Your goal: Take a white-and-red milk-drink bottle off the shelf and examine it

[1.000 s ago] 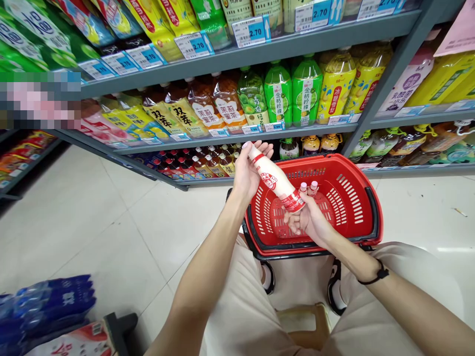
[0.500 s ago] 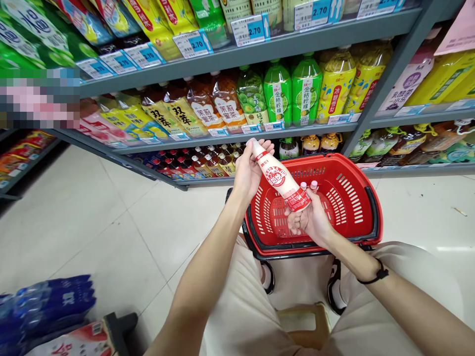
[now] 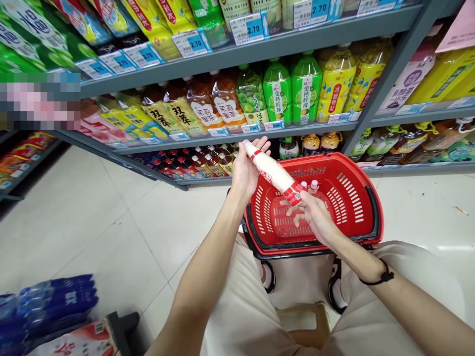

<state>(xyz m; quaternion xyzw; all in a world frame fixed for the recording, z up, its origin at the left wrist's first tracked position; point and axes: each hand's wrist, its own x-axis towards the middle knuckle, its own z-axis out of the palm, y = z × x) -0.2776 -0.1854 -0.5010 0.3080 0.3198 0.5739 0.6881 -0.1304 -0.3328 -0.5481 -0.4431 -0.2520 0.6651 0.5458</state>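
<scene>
A cream-coloured drink bottle [image 3: 273, 170] with red bands and red printing lies slantwise between my two hands, above the basket. My left hand [image 3: 247, 170] grips its narrow capped end, with the fingers behind it. At the wider red base, my right hand [image 3: 313, 215] pinches the bottle by thumb and finger, the other fingers spread loosely below. Under the bottle stands a red shopping basket [image 3: 377, 207] with slotted walls and black handles. Inside it, two bottles with pink caps [image 3: 313, 184] show partly behind my right hand.
Grey shelves [image 3: 222, 136] ahead hold rows of bottled drinks, with price tags [image 3: 248, 28] along the edges. Blue-wrapped bottle packs [image 3: 48, 306] sit at lower left. A small stool [image 3: 306, 321] is between my legs, on the tiled floor [image 3: 111, 212].
The bottle has rolled about its long axis, so its large red print has turned partly away. My right hand has shifted its grip at the base; both hands moved slightly.
</scene>
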